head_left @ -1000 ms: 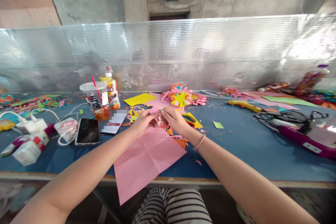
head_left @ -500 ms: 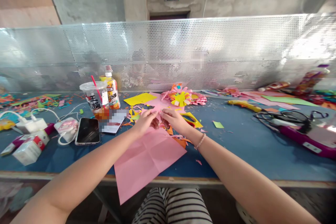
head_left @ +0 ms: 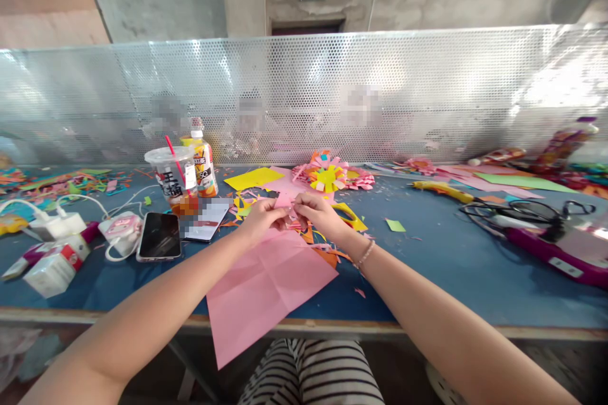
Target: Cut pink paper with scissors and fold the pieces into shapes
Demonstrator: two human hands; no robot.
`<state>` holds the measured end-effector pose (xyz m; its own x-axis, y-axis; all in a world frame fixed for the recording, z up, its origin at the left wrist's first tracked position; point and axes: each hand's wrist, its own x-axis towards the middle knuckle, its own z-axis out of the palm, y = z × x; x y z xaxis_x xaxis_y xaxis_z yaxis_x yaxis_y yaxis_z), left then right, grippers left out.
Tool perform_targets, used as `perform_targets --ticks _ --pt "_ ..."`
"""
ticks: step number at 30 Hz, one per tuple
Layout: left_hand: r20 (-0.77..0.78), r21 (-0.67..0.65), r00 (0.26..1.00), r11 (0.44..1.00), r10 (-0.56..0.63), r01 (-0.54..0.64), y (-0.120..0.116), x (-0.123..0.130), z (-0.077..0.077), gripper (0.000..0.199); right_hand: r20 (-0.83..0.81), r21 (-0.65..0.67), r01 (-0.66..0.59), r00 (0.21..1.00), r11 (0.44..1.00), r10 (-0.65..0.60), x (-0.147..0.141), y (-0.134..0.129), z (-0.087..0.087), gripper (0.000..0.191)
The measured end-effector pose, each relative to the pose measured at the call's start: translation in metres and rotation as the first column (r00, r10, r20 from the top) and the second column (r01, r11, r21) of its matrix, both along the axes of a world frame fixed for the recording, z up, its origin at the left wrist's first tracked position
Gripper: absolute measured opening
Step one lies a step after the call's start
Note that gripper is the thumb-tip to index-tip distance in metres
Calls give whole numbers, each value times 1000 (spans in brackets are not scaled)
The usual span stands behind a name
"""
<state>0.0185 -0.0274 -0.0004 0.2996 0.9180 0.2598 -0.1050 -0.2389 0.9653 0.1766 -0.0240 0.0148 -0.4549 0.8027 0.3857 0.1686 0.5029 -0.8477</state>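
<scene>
Near the middle of the blue table, my left hand (head_left: 264, 218) and my right hand (head_left: 314, 209) are close together, fingers curled and pinching a small piece of pink paper (head_left: 291, 212) between them. Most of that piece is hidden by the fingers. Below the hands lies a large creased pink sheet (head_left: 268, 288), its lower corner hanging over the table's front edge. Behind the hands are another pink sheet (head_left: 284, 182) and a paper flower (head_left: 327, 176) with a yellow centre. Yellow-handled scissors (head_left: 350, 215) lie just right of my right hand.
A plastic cup (head_left: 166, 168), a bottle (head_left: 205, 168), a phone (head_left: 159, 237) and chargers (head_left: 57, 226) stand or lie at left. At right are a yellow-handled tool (head_left: 441, 191), black cables and a purple device (head_left: 546, 256). A perforated metal screen (head_left: 418, 95) runs behind.
Both hands have shifted slightly, and the fingers have changed their hold. More of the small pink piece shows between them now. The large pink sheet has stayed in place.
</scene>
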Motion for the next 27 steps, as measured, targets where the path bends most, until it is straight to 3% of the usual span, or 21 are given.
perform_targets --ticks 5,8,14,16,18,20,21,22,24,27 --pt "23 -45 996 995 -84 85 -3 2 2 23 24 41 4 1000 999 -5 1 0 0 21" --pt "19 -60 998 996 -61 62 -1 2 1 31 51 78 36 998 996 -40 0 2 -1 21" --pt "-198 183 973 980 116 -79 4 0 2 22 178 143 -20 984 990 -6 6 10 0 22" --pt "-190 262 964 956 184 -131 5 -1 3 20 308 221 14 948 975 -84 14 16 1 26" --pt "-123 250 964 947 237 -201 7 -1 2 18 492 426 109 805 898 -331 26 22 1 26" --pt "-28 151 968 959 248 -241 10 -2 0 17 562 460 126 725 879 -399 39 28 -1 16" --pt "13 95 970 966 242 -242 12 -3 -1 17 685 466 165 554 869 -472 45 32 -3 19" --pt "46 47 971 970 236 -238 13 -3 -2 18 803 414 214 372 885 -466 50 35 -6 23" --pt "88 -20 968 972 236 -236 13 -3 -2 19 853 368 253 291 895 -433 56 41 -10 32" --pt "118 -86 955 961 271 -262 11 -3 1 20 879 324 267 270 908 -393 59 48 -14 38"
